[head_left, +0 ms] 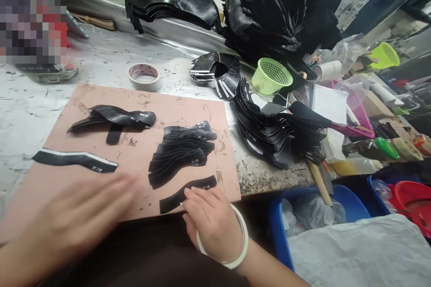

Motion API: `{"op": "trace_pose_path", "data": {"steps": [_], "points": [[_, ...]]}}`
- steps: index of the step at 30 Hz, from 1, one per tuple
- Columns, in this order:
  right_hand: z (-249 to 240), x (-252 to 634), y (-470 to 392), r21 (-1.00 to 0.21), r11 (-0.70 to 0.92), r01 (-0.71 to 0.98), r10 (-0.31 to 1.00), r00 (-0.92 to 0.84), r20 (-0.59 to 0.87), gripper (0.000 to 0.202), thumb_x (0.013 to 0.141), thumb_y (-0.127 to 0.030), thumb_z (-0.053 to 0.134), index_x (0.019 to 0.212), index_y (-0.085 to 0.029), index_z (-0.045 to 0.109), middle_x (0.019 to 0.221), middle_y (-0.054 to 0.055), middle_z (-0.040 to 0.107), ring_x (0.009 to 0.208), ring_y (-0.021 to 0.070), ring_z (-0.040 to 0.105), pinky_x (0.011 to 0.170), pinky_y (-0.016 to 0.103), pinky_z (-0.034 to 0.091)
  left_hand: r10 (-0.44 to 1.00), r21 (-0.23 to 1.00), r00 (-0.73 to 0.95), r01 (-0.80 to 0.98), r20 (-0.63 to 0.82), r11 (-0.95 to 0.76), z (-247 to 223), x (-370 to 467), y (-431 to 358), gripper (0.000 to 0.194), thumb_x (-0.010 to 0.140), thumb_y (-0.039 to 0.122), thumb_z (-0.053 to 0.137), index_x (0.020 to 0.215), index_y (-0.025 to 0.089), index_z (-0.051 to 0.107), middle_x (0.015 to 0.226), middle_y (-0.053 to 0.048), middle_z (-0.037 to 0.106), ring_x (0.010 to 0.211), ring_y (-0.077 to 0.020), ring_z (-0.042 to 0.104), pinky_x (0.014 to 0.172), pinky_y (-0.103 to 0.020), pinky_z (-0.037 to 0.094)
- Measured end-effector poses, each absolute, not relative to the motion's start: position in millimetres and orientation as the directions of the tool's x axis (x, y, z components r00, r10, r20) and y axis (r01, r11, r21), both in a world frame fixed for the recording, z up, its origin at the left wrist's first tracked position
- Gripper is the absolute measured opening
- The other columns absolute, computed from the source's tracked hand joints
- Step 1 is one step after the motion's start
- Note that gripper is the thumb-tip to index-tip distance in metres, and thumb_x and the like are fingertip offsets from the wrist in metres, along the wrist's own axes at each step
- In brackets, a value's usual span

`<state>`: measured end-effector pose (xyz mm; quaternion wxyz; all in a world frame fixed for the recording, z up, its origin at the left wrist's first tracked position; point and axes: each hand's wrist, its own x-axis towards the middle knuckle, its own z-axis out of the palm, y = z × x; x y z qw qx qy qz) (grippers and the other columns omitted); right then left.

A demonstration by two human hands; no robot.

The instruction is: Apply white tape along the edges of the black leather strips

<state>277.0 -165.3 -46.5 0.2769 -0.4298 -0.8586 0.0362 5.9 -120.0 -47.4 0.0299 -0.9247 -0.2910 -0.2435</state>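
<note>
My left hand (84, 206) is blurred by motion, its fingers stretched out over the pink board (131, 202). Near its fingertips lies a single black strip (76, 160) with a white band along its upper edge. My right hand (212, 219) has its fingers curled together at the lower edge of another black strip (182, 193); what they pinch is too small to make out. Around my right wrist hangs a white tape roll (243, 237). Above that strip, a fanned pile of black strips (178, 152) shows small white numbers. More black strips (117, 119) overlap at upper left.
Behind the board sits a tape roll (144, 77). Stacked black pieces (269, 130) and a green basket (272, 76) stand to the right, with a blue bin (279, 233) below the table edge. Across the table, a person is partly visible. Black material (266, 4) is heaped at the back.
</note>
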Motion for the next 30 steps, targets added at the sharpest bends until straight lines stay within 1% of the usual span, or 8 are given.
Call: {"op": "trace_pose_path", "data": {"steps": [2,5,7,12,16,19,24,30], "points": [[-40,276,-168,-0.39,0.596,0.702,0.794,-0.444,0.414,0.015,0.081,-0.014,0.051,0.093,-0.01,0.059,0.096,0.012,0.068,0.087,0.0228,0.062,0.07,0.035,0.049,0.516,0.158,0.763,0.496,0.389,-0.854,-49,34,-139,0.029,0.092,0.011,0.039,0.111,0.019,0.059,0.118,0.0,0.062,0.11,-0.0178,0.053,0.102,-0.034,0.032],[-31,275,-163,-0.582,0.443,0.682,0.897,-0.344,0.278,0.015,0.083,-0.014,0.047,0.089,-0.015,0.061,0.078,0.007,0.064,0.074,0.0174,0.059,0.066,0.03,0.05,0.495,0.12,0.808,0.484,0.318,-0.867,-52,55,-157,0.034,0.093,0.012,0.031,0.11,0.019,0.059,0.116,0.0,0.063,0.106,-0.0192,0.055,0.096,-0.034,0.033],[-26,274,-156,-0.698,0.325,0.638,0.938,-0.312,0.152,0.024,0.082,-0.008,0.041,0.09,-0.017,0.062,0.076,0.005,0.06,0.073,0.0146,0.058,0.066,0.026,0.049,0.48,0.067,0.811,0.487,0.336,-0.871,-53,56,-160,0.032,0.091,0.012,0.034,0.11,0.018,0.059,0.117,-0.002,0.062,0.105,-0.0202,0.054,0.094,-0.035,0.035],[-25,266,-138,-0.882,0.091,0.463,0.897,-0.422,-0.129,0.041,0.078,-0.008,0.044,0.115,-0.022,0.05,0.077,-0.001,0.056,0.066,0.0104,0.054,0.066,0.024,0.048,0.454,-0.018,0.795,0.503,0.403,-0.864,-57,54,-163,0.025,0.088,0.014,0.041,0.102,0.019,0.062,0.105,-0.001,0.065,0.098,-0.018,0.054,0.095,-0.033,0.034],[-29,260,-130,-0.887,0.006,0.461,0.876,-0.43,-0.218,0.034,0.076,-0.012,0.05,0.108,-0.023,0.051,0.075,-0.002,0.054,0.066,0.0106,0.052,0.064,0.024,0.046,0.498,-0.033,0.748,0.567,0.438,-0.823,-63,61,-170,0.021,0.085,0.011,0.047,0.095,0.019,0.064,0.099,-0.001,0.066,0.091,-0.0163,0.056,0.095,-0.032,0.035],[-30,257,-128,-0.866,0.041,0.499,0.884,-0.422,-0.201,0.028,0.076,-0.012,0.05,0.102,-0.021,0.052,0.073,-0.002,0.056,0.065,0.0113,0.054,0.064,0.024,0.046,0.505,-0.02,0.735,0.575,0.452,-0.818,-66,62,-173,0.02,0.084,0.01,0.049,0.094,0.019,0.064,0.098,-0.001,0.065,0.092,-0.0157,0.056,0.097,-0.031,0.035],[-29,253,-129,-0.823,0.115,0.556,0.898,-0.412,-0.153,0.022,0.075,-0.012,0.049,0.095,-0.02,0.054,0.071,-0.002,0.057,0.063,0.0112,0.056,0.062,0.023,0.046,0.505,0.004,0.724,0.571,0.469,-0.821,-68,63,-172,0.028,0.086,0.005,0.04,0.097,0.019,0.062,0.103,-0.001,0.065,0.101,-0.0151,0.055,0.102,-0.031,0.031],[-23,269,-126,-0.736,0.187,0.651,0.923,-0.373,-0.096,0.006,0.07,-0.016,0.057,0.075,-0.018,0.055,0.077,0.001,0.06,0.068,0.0133,0.057,0.063,0.025,0.046,0.496,0.007,0.737,0.556,0.459,-0.831,-63,70,-166,0.035,0.087,0.002,0.03,0.091,0.018,0.062,0.098,-0.002,0.067,0.09,-0.0171,0.059,0.086,-0.031,0.041]]}}
